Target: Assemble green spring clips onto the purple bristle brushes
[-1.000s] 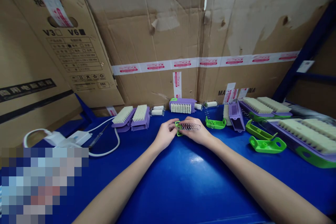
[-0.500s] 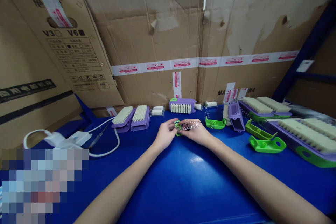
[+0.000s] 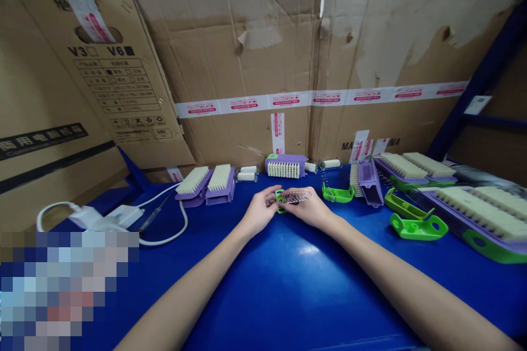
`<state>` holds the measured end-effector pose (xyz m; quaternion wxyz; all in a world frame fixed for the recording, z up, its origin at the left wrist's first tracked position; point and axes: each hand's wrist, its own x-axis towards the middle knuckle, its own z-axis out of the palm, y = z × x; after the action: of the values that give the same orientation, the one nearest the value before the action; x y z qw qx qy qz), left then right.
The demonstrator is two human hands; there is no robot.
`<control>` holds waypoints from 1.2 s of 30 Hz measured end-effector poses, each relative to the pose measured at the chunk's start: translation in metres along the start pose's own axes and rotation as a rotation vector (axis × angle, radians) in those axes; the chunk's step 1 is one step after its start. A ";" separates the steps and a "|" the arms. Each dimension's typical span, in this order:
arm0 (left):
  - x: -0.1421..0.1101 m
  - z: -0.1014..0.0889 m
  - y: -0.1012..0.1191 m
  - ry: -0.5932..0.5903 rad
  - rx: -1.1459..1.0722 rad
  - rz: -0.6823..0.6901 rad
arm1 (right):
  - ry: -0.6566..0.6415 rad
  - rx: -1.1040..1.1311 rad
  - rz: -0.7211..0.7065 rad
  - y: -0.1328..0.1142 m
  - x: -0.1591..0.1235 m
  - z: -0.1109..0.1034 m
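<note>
Between my hands, above the middle of the blue table, is a small green plastic part (image 3: 280,208). My left hand (image 3: 262,209) grips it from the left with closed fingers. A metal coil spring (image 3: 298,196) lies sideways against the green part, and my right hand (image 3: 309,208) is closed round its near end. The fingertips of the right hand are partly hidden behind the spring. Just beyond my hands sits a purple brush (image 3: 284,167) with cream bristles, tipped so the bristles face me. To the right of my right hand rests a green plastic shell (image 3: 337,193).
Purple brushes (image 3: 219,178) stand at the left back. More brushes (image 3: 486,214), a tilted purple brush body (image 3: 370,182) and green shells (image 3: 419,227) lie at the right. White rollers (image 3: 247,174) are near the cardboard wall (image 3: 247,77). A white power strip (image 3: 123,218) and screwdriver (image 3: 151,219) lie left.
The spring looks slightly shorter, its free end nearer the green part. Both hands stay in nearly the same place.
</note>
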<state>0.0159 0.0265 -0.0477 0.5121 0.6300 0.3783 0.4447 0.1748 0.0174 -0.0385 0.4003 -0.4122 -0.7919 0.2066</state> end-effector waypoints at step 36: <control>-0.001 -0.007 0.014 -0.209 0.218 0.044 | -0.066 -0.048 -0.028 -0.001 0.002 -0.008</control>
<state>0.0088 0.0250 -0.0337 0.4673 0.7329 0.3552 0.3441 0.1800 0.0181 -0.0320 0.3670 -0.4034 -0.8151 0.1952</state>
